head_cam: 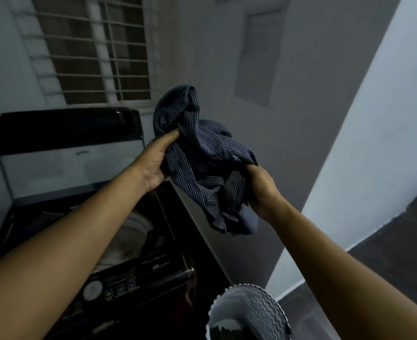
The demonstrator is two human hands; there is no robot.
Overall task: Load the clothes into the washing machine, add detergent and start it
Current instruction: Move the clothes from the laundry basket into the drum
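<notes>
One garment (202, 153), one washer (138, 273), one basket (264, 306)

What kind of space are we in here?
Most likely a home laundry corner: a top-loading washing machine with its lid raised, a laundry basket beside it, and the left hand and right hand holding a dark striped garment. A barred window sits in the wall behind.

Your navy pinstriped garment (197, 153) hangs bunched in mid-air just above the right rim of the black top-loading washing machine (138, 266), whose lid (62, 143) stands raised, drum open.
</notes>
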